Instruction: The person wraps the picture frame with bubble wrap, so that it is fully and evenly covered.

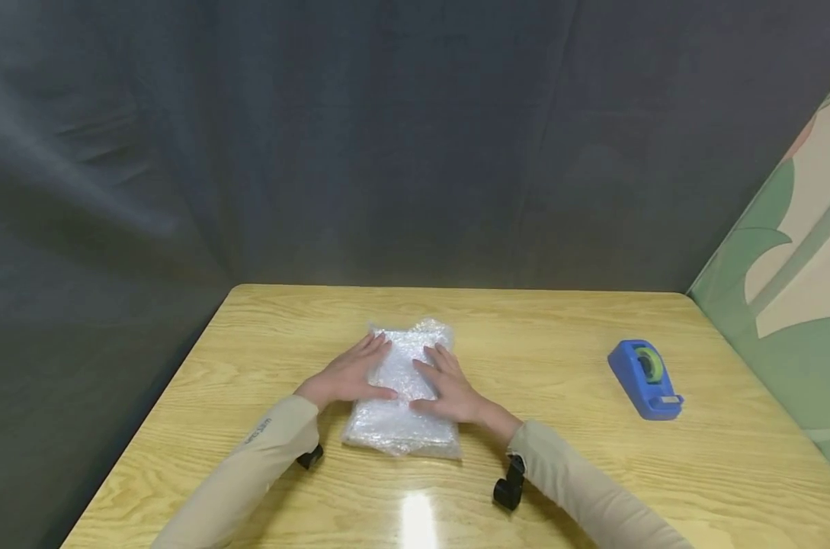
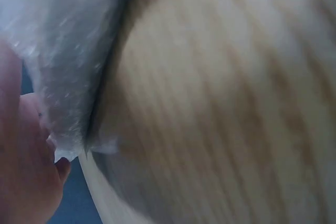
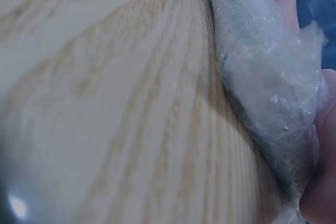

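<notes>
Plastic bubble wrap [image 1: 399, 374] lies folded at lower centre, left hand [image 1: 351, 375] and right hand [image 1: 451, 390] spread on it, gripping nothing. Folding looks mostly done; taping seems left, the tape dispenser [image 1: 638, 385] standing apart at lower right.

A package [image 1: 397, 370], flat and roughly rectangular, lies on the table [image 1: 538, 358], slightly left of its centre, long axis toward the table's far edge. The glossy, transparent, wrinkled wrapping, apparently bubble film, bunches loosely at the package's far end.
</notes>
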### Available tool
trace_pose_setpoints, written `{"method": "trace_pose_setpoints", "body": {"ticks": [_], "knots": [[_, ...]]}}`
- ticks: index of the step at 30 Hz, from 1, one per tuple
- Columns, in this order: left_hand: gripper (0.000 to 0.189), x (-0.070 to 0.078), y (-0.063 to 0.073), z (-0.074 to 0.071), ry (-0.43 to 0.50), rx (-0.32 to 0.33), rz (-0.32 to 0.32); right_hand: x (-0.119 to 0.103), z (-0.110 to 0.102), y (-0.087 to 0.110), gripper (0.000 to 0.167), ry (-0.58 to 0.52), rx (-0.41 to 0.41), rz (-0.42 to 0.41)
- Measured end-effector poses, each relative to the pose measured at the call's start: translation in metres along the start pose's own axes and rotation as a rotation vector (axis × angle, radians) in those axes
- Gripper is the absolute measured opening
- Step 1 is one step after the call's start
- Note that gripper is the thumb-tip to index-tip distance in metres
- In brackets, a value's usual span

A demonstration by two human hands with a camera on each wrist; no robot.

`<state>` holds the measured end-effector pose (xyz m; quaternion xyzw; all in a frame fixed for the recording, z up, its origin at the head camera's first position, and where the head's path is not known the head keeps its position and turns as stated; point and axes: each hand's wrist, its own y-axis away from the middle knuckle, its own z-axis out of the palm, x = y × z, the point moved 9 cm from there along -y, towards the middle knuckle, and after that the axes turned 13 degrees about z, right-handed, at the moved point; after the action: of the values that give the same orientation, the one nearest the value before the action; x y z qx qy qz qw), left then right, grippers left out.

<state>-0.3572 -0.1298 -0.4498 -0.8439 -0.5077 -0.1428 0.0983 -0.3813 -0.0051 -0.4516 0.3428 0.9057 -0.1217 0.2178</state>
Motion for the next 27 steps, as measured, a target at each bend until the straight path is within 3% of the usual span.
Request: {"method": "trace_pose_setpoints", "body": {"ticks": [4, 9, 27], "knots": [[0.104, 0.001, -0.004, 0.003, -0.081, -0.036, -0.014, 0.0, -0.001, 0.0, 0.073, 0.004, -0.002, 0.002], [0.109, 0.001, -0.008, 0.003, -0.155, -0.03, -0.001, -0.001, 0.0, 0.0, 0.074, -0.013, -0.015, 0.003], [0.108, -0.005, -0.017, 0.006, -0.145, -0.003, -0.014, 0.002, -0.002, -0.001, 0.074, -0.02, -0.018, -0.002]]}}
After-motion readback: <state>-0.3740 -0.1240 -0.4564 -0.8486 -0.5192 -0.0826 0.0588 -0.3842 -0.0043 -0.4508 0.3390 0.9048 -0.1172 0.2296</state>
